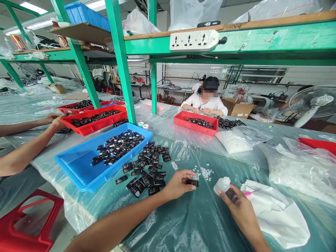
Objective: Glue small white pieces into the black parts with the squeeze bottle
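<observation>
Over the plastic-covered table (199,224), near the front of the loose heap, I am holding one small black piece (194,183) in my left hand (181,183), my thumb and fingertips pinching it near one end and leaving the other end sticking out. It is looking light, stiff and smooth (glossy, so probably a bit slippery); I'm judging that a light pinch across its long sides is enough, and keeping fingers off the free end is leaving that open to work on. Too small to tell how fragile.

To the right, apart from it, my right hand (237,197) is gripping a white bottle-like thing (222,184), thumb on the near side, fingers curling behind; it is seeming light, maybe squeezable, best taken round the body. A pink stick (247,193) is showing just beside those fingers; can't tell if I'm holding it too.

Further out, white scraps (206,173) are lying behind my hands, a white cloth (280,217) is lying on the right, and the heap of black pieces (147,175) is spreading on the left, beside a blue tray (76,162) that is holding more. Beyond, a co-worker's hands (55,120) are working at a red tray (90,130), and someone in white (206,102) is sitting across the table.
</observation>
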### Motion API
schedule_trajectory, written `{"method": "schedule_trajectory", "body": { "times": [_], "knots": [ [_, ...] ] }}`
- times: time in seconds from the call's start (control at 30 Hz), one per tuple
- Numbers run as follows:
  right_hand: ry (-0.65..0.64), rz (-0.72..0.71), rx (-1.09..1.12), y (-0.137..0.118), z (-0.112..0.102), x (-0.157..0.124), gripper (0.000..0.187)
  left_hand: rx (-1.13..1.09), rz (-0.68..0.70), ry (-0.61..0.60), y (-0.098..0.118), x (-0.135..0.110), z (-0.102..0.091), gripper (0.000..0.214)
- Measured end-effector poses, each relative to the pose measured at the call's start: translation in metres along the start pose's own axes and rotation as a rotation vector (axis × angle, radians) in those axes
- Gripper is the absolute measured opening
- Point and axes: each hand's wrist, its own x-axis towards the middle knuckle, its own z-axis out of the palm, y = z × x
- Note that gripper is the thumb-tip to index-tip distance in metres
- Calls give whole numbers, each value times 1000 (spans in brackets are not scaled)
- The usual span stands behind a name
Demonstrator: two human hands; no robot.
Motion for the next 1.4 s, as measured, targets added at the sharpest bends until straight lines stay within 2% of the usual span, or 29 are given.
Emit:
{"method": "schedule_trajectory", "body": {
  "times": [0.07, 0.17, 0.27, 0.33, 0.43, 0.5, 0.6, 0.73, 0.83, 0.97, 1.03, 1.17, 1.4],
  "knots": [
    [-9, 22, 103, -8, 2, -4, 51, 47, 3, -45, 0, -2, 0, 34],
    [-73, 56, 489, -25, 6, -13, 47, 78, 40, -102, 1, -6, -1, 34],
    [-101, 161, 818, -40, 10, -23, 44, 121, 48, -152, 3, -12, -3, 39],
    [-115, 254, 966, -45, 13, -27, 39, 189, 54, -185, 3, -14, -3, 37],
    [-223, 305, 1193, -50, 13, -32, 24, 260, 41, -209, 3, -15, -2, 32],
    [-295, 305, 1327, -53, 11, -34, 24, 262, 29, -200, 3, -16, -2, 28],
    [-315, 354, 1448, -56, 10, -35, 24, 250, 33, -194, 3, -16, -1, 28],
    [-253, 436, 1522, -56, 12, -35, 19, 327, 117, -229, 3, -17, -1, 32],
    [-218, 464, 1538, -55, 15, -35, 18, 428, 212, -197, 3, -17, -2, 27],
    [-220, 542, 1481, -56, 18, -37, 29, 666, 279, -147, 2, -17, -3, 23],
    [-229, 529, 1435, -56, 19, -39, 30, 749, 282, -129, 1, -17, -4, 24],
    [-253, 438, 1334, -56, 22, -41, 24, 695, 210, -131, -2, -18, -5, 22],
    [-224, 349, 1123, -55, 25, -42, 31, 513, 99, -85, -5, -16, -4, 27]
  ]
}}
